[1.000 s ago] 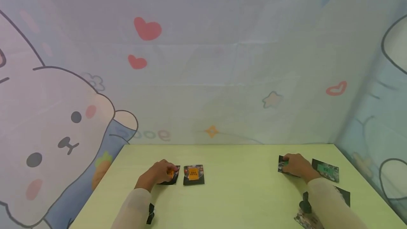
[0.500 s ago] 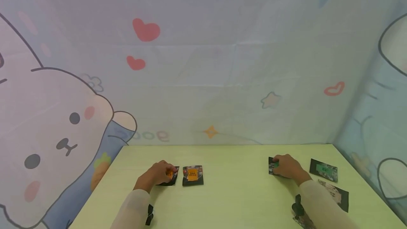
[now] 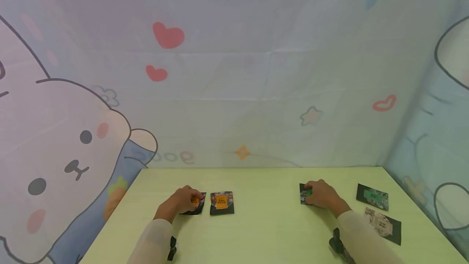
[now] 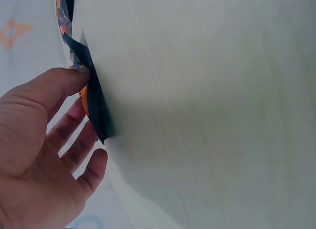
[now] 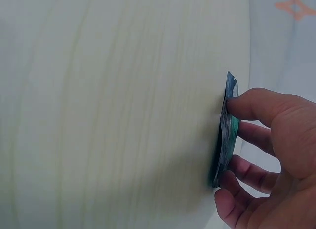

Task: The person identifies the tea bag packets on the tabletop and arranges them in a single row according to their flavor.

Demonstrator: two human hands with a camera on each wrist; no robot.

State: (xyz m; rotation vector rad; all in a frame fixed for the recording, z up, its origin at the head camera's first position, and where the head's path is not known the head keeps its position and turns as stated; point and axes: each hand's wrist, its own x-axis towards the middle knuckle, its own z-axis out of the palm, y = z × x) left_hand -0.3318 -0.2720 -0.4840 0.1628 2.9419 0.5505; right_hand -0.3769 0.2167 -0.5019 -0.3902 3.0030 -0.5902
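Note:
My left hand (image 3: 180,199) grips a flat dark packet with an orange label (image 4: 95,103), thumb and fingers at its edges, at the left of the table. Just right of it lies a second orange-labelled packet (image 3: 221,203), flat and face up. My right hand (image 3: 321,195) holds a dark packet with a green label (image 5: 227,140), thumb at one end and fingertips at the other. That packet stays close to the tabletop, and the hand hides its right part in the head view.
At the right lie another green-labelled packet (image 3: 373,196) and a beige-labelled packet (image 3: 382,226). One more packet (image 3: 347,256) shows partly beneath my right wrist. A printed cloth backdrop (image 3: 234,72) rises behind the pale yellow-green table (image 3: 264,223).
My right hand has moved left with the green-labelled packet, away from the other packets at the right, and the beige-labelled one is more uncovered. The left hand keeps its place.

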